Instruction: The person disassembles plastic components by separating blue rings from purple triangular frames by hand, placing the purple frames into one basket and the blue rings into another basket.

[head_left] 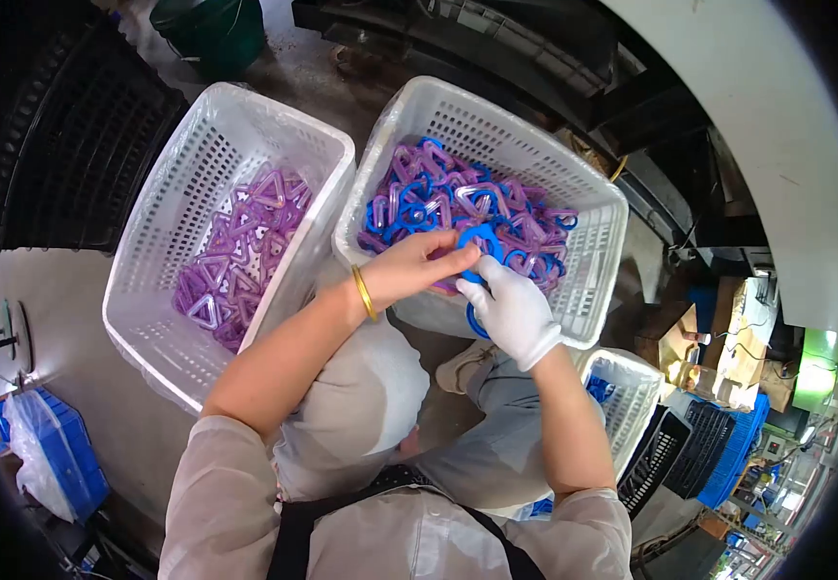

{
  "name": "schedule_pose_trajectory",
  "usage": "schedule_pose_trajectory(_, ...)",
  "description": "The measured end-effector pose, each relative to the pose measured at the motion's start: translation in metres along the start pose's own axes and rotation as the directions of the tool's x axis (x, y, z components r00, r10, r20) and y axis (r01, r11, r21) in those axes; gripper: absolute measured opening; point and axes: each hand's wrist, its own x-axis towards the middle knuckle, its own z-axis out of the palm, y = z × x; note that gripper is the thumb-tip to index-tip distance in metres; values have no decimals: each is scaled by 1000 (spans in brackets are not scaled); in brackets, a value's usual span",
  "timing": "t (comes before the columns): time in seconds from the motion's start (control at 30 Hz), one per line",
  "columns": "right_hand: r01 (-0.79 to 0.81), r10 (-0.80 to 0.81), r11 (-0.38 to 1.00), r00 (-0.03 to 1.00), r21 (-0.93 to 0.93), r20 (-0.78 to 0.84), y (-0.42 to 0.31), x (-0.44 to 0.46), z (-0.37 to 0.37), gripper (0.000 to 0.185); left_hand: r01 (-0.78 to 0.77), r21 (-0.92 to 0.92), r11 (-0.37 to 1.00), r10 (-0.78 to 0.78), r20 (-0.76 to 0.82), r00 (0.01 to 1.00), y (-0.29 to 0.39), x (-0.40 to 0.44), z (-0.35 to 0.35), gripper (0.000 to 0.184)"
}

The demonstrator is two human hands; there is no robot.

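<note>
My bare left hand (pixel 421 268), with a gold bangle (pixel 364 293) at the wrist, pinches a blue plastic ring piece (pixel 480 239) between thumb and fingers. My right hand (pixel 514 307), in a white glove, meets it there with its fingers closed on the same blue pieces. A lower blue loop (pixel 475 321) shows beside the glove; whether it is joined to the upper piece is hidden. Both hands are over the near edge of a white perforated basket (pixel 605 198) that holds purple translucent triangle frames (pixel 525 227) mixed with blue rings.
To the left, another white basket (pixel 129 280) holds purple triangle and star frames (pixel 245 256). A smaller white basket (pixel 643 387) with blue parts stands by my right leg. Black crates (pixel 71 135) and a green bucket (pixel 211 37) are at the far left; blue crates (pixel 738 454) sit at right.
</note>
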Motion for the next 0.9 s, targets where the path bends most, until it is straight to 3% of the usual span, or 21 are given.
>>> schedule_pose_trajectory(0.03,-9,9,994,1000,-107,6,0,2,4,32,-15,33,999,17,-34,999,-4,3,-3,34)
schedule_pose_trajectory(0.13,26,-2,982,992,185,-128,-12,5,-3,34,-103,-87,991,82,-215,973,-2,7,-5,29)
schedule_pose_trajectory(0.2,99,71,937,886,336,-459,-11,8,1,33,-114,-171,979,50,-337,940,2,5,-3,23)
schedule_pose_trajectory(0.27,8,221,883,875,469,-431,-5,10,-1,32,-176,-205,963,86,-384,919,2,5,-2,22)
schedule_pose_trajectory(0.3,-169,384,752,898,637,-215,-9,11,-5,34,-202,-196,960,122,-360,925,0,7,-2,23)
schedule_pose_trajectory(0.33,-111,341,740,912,663,-228,-1,14,8,33,-199,-142,970,145,-323,935,-1,7,-1,23)
schedule_pose_trajectory(0.5,-70,318,777,902,626,-293,-6,18,0,21,-236,172,956,264,-169,950,3,5,1,30)
schedule_pose_trajectory(0.6,-129,324,777,921,616,-217,-1,18,-1,19,-190,-54,980,171,-249,953,9,0,9,34)
schedule_pose_trajectory(0.7,-157,284,854,940,496,-192,1,16,-8,20,-301,88,950,313,-292,904,13,-3,9,39)
schedule_pose_trajectory(0.8,36,98,949,911,314,-401,9,17,-1,21,-311,-15,950,297,-256,920,1,3,8,36)
schedule_pose_trajectory(0.9,173,24,916,876,361,-481,15,23,8,24,-338,-20,941,318,-287,903,-2,8,3,31)
